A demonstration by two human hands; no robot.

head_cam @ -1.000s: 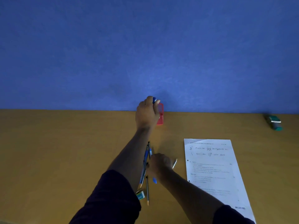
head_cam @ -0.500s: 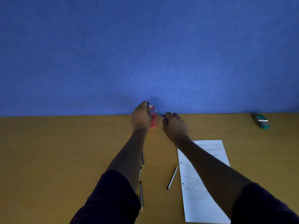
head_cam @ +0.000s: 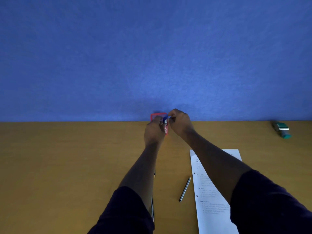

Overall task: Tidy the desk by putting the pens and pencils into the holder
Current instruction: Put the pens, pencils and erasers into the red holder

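A red mesh pen holder (head_cam: 158, 114) stands at the far edge of the desk against the blue wall. My left hand (head_cam: 154, 130) grips its front side. My right hand (head_cam: 180, 123) pinches a blue pen (head_cam: 165, 119) at the holder's rim, the pen's lower part hidden behind the fingers. A grey pencil (head_cam: 185, 189) lies on the desk beside the paper. Another pencil (head_cam: 152, 208) lies partly hidden under my left forearm.
A printed white sheet (head_cam: 212, 196) lies at the right front of the wooden desk (head_cam: 67, 166). A green stapler (head_cam: 281, 130) sits at the far right by the blue wall (head_cam: 152, 56).
My right hand picked up the blue pen from the front of the desk and carried it to the holder's rim. My left hand slid down from the holder's top to its front.
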